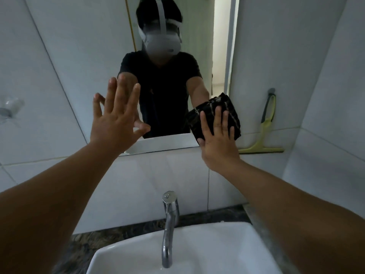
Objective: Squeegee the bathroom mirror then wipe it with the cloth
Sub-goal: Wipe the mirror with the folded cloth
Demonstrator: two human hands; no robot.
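Mirror (83, 56): R hand (219, 143) presses cloth (217, 107) flat.

A home bathroom: pale glazed wall tiles (325, 80) surround a frameless mirror (83, 56) mounted above a white ceramic basin (207, 248), which sits in a dark speckled stone counter (122, 232) with a chrome tap (168, 224) at its back edge; a yellow squeegee (264, 133) hangs from a wall hook beside the mirror, whose glass reflects a lit doorway
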